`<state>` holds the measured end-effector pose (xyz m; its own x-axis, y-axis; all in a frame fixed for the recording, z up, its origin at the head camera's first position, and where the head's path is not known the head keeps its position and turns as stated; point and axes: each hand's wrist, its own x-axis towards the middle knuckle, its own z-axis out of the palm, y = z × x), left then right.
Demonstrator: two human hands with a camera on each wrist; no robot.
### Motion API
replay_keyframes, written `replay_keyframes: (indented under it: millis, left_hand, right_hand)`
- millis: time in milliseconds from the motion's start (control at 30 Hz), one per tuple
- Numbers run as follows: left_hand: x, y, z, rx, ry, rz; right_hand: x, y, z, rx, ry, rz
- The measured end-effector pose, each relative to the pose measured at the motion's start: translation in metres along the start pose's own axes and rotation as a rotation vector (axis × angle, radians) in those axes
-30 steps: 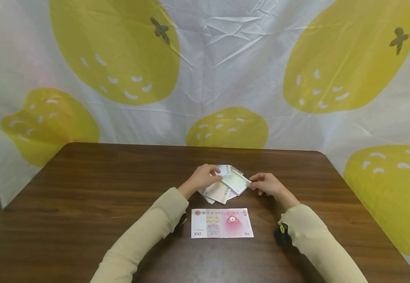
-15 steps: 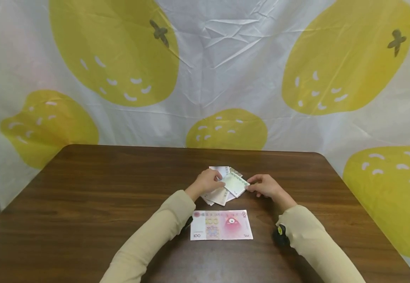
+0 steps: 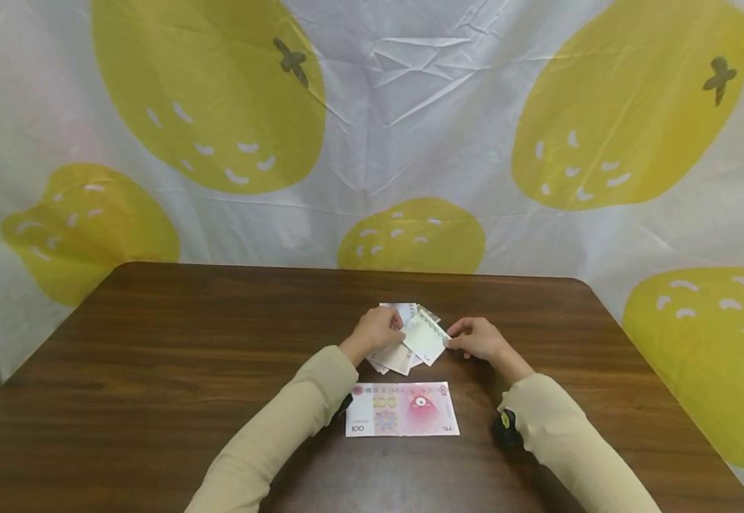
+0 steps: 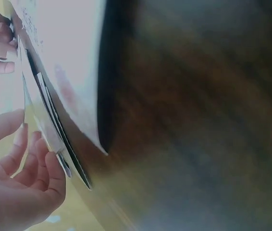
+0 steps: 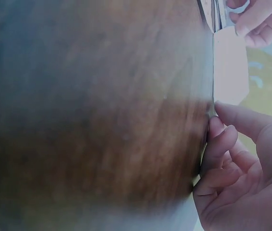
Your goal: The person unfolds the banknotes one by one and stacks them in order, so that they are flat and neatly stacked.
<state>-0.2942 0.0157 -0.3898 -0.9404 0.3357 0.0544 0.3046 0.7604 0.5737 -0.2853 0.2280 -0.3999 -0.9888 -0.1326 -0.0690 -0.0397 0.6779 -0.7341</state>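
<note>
Swivelling the pale note [image 3: 425,339] since a second ago, pinching it with left hand [image 3: 375,330] and right hand [image 3: 481,338], risking dragging bills [image 3: 395,358] beneath left fingertips [image 4: 22,133] by gripping too deep.

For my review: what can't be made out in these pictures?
Head view: parts of the lower notes, hidden by the top note and left hand.
Left wrist view: print on the pink note, washed out by glare.
Right wrist view: rest of left hand, beyond right edge.
</note>
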Motion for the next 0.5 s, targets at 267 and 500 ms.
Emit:
replay_keyframes:
  millis: [267, 500]
  left_hand:
    - [-0.0058, -0.0028, -0.0035, -0.146, 0.054, 0.035]
    - [-0.0104, -0.0091, -0.0100, -0.376, 0.031, 0.027]
  right_hand:
    - [-0.0011, 0.0015, 0.0012, 0.059, -0.004, -0.003]
    - [-0.0056, 0.0000, 0.0007, 0.233, -0.036, -0.021]
